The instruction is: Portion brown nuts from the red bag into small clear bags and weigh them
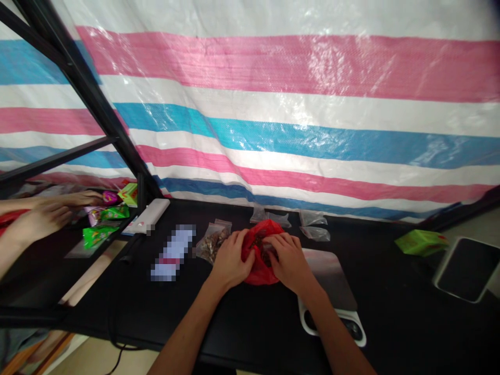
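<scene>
The left hand [231, 261] and right hand [291, 258] grip a red bag [258, 270] with brown bits [264, 251] in it, beside a clear bag [213, 244] and a scale [330, 276]

Bright even light, glare on plastic tarp [304, 67], edges bowed

A plastic bag [260, 268] is sitting on the table [250, 333] between the left hand [231, 260] and right hand [291, 262], just left of a kitchen scale [328, 276], while small clear bags [313, 219] are lying behind it.

Striped tarp [297, 125], black metal frame [84, 86], black table [250, 333]
</scene>
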`<state>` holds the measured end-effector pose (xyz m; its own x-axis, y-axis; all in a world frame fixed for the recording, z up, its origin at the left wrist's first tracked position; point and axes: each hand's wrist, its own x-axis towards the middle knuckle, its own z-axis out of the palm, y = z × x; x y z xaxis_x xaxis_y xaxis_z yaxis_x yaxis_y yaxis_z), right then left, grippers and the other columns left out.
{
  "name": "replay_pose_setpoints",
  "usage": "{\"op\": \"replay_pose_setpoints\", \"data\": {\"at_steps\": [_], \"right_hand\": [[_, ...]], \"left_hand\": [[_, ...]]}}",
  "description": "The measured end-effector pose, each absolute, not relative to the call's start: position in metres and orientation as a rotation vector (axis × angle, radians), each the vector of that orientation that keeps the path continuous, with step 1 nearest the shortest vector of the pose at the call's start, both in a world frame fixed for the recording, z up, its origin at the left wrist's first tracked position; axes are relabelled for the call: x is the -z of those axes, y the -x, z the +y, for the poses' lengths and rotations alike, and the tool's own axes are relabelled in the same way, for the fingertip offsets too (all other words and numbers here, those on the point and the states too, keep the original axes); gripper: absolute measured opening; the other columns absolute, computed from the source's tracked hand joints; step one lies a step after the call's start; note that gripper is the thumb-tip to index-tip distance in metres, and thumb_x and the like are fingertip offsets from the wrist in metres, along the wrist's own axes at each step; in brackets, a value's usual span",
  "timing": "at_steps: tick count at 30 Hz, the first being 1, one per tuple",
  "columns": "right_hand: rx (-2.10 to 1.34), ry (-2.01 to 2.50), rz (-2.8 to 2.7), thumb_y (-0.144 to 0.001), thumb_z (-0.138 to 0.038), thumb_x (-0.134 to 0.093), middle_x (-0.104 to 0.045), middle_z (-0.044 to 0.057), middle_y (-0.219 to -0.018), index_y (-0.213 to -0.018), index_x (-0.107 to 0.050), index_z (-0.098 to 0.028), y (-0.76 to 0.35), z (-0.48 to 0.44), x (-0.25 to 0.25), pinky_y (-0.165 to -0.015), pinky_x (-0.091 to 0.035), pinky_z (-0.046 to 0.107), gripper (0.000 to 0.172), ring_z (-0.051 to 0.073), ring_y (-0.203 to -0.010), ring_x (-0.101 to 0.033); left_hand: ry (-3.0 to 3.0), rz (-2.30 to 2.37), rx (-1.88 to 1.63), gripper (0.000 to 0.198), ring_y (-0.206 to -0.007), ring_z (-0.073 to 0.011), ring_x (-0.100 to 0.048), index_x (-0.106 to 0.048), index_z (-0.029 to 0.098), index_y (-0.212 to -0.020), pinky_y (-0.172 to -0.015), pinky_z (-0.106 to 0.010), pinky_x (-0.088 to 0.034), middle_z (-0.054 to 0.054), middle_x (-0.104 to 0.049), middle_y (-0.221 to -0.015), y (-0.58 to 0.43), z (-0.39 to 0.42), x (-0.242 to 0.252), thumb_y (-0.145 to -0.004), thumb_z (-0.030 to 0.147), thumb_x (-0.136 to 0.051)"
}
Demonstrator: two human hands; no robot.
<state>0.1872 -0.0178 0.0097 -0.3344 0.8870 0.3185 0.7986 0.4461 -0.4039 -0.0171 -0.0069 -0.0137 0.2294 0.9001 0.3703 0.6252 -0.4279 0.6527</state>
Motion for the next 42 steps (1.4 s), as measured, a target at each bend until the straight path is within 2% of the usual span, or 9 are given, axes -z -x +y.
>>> {"op": "replay_pose_setpoints", "data": {"at_steps": [8, 12, 15, 19, 22, 26, 30, 36, 42], "right_hand": [[-0.141, 1.439, -2.211, -0.09, -0.015, -0.061, -0.063, 0.008, -0.134, -0.118, -0.069, -0.027, -0.184, -0.019, -0.005, -0.107, -0.031, 0.048, 0.031, 0.031, -0.128, -0.045], [-0.177, 1.445, -2.246, -0.092, -0.018, -0.061, -0.068, 0.005, -0.122, -0.123, -0.068, -0.03, -0.184, -0.019, -0.003, -0.108, -0.031, 0.047, 0.034, 0.028, -0.125, -0.047], [-0.179, 1.452, -2.24, -0.092, -0.017, -0.062, -0.069, 0.004, -0.121, -0.123, -0.068, -0.031, -0.183, -0.019, -0.002, -0.109, -0.03, 0.047, 0.035, 0.028, -0.125, -0.046], [-0.175, 1.446, -2.215, -0.093, -0.016, -0.061, -0.068, 0.005, -0.122, -0.123, -0.068, -0.029, -0.181, -0.019, 0.0, -0.11, -0.03, 0.047, 0.034, 0.028, -0.127, -0.045], [-0.161, 1.457, -2.211, -0.092, -0.018, -0.063, -0.068, 0.005, -0.122, -0.122, -0.069, -0.029, -0.181, -0.019, 0.001, -0.11, -0.03, 0.048, 0.032, 0.029, -0.127, -0.046], [-0.128, 1.473, -2.205, -0.094, -0.022, -0.063, -0.069, 0.005, -0.121, -0.119, -0.069, -0.029, -0.182, -0.019, 0.001, -0.109, -0.031, 0.049, 0.027, 0.03, -0.128, -0.045], [-0.106, 1.495, -2.193, -0.097, -0.026, -0.061, -0.069, 0.005, -0.117, -0.113, -0.072, -0.029, -0.185, -0.018, 0.0, -0.109, -0.031, 0.049, 0.02, 0.03, -0.127, -0.046], [-0.097, 1.506, -2.2, -0.098, -0.031, -0.061, -0.069, 0.005, -0.116, -0.108, -0.074, -0.03, -0.186, -0.019, -0.002, -0.11, -0.029, 0.05, 0.016, 0.03, -0.127, -0.045], [-0.095, 1.467, -2.245, -0.096, -0.03, -0.064, -0.068, 0.006, -0.112, -0.116, -0.072, -0.03, -0.184, -0.02, -0.004, -0.111, -0.029, 0.05, 0.022, 0.029, -0.123, -0.047]], "left_hand": [[-2.19, 1.215, -0.938, 0.067, -0.122, -0.0259, -0.056, -0.052, 0.024, -0.137, -0.11, -0.044, -0.048, -0.009, -0.061, -0.132, 0.014, -0.013, 0.007, -0.074, 0.002, -0.054], [-2.155, 1.502, -1.075, 0.051, -0.129, -0.0265, -0.053, -0.053, 0.022, -0.135, -0.114, -0.046, -0.044, -0.012, -0.055, -0.137, 0.011, 0.004, 0.001, -0.087, 0.008, -0.05], [-2.287, 1.68, -0.871, 0.044, -0.124, -0.0313, -0.056, -0.056, 0.018, -0.134, -0.106, -0.05, -0.049, -0.016, -0.057, -0.134, 0.006, 0.025, 0.003, -0.091, 0.012, -0.049], [-2.492, 1.602, -0.651, 0.068, -0.128, -0.0331, -0.054, -0.054, 0.024, -0.141, -0.103, -0.05, -0.051, -0.015, -0.043, -0.154, -0.002, 0.046, 0.004, -0.078, -0.002, -0.051], [-2.565, 1.333, -0.761, 0.073, -0.137, -0.0296, -0.047, -0.056, 0.024, -0.14, -0.114, -0.048, -0.044, -0.009, -0.041, -0.159, -0.005, 0.059, -0.001, -0.074, -0.005, -0.048], [-2.431, 1.151, -0.891, 0.061, -0.14, -0.0194, -0.048, -0.064, 0.021, -0.129, -0.122, -0.037, -0.036, -0.006, -0.054, -0.151, -0.008, 0.082, -0.007, -0.079, -0.003, -0.041], [-2.393, 1.205, -0.607, 0.045, -0.12, -0.0212, -0.062, -0.072, 0.019, -0.118, -0.113, -0.037, -0.046, -0.006, -0.072, -0.125, -0.007, 0.101, -0.002, -0.087, 0.006, -0.042], [-2.472, 1.231, -0.475, 0.057, -0.129, -0.0236, -0.056, -0.065, 0.017, -0.13, -0.115, -0.038, -0.042, -0.012, -0.064, -0.135, 0.005, 0.098, 0.005, -0.081, -0.004, -0.045], [-2.657, 1.328, -0.267, 0.051, -0.126, -0.0237, -0.056, -0.055, 0.017, -0.141, -0.11, -0.035, -0.044, -0.014, -0.061, -0.132, 0.01, 0.09, 0.0, -0.093, 0.004, -0.041]]}}
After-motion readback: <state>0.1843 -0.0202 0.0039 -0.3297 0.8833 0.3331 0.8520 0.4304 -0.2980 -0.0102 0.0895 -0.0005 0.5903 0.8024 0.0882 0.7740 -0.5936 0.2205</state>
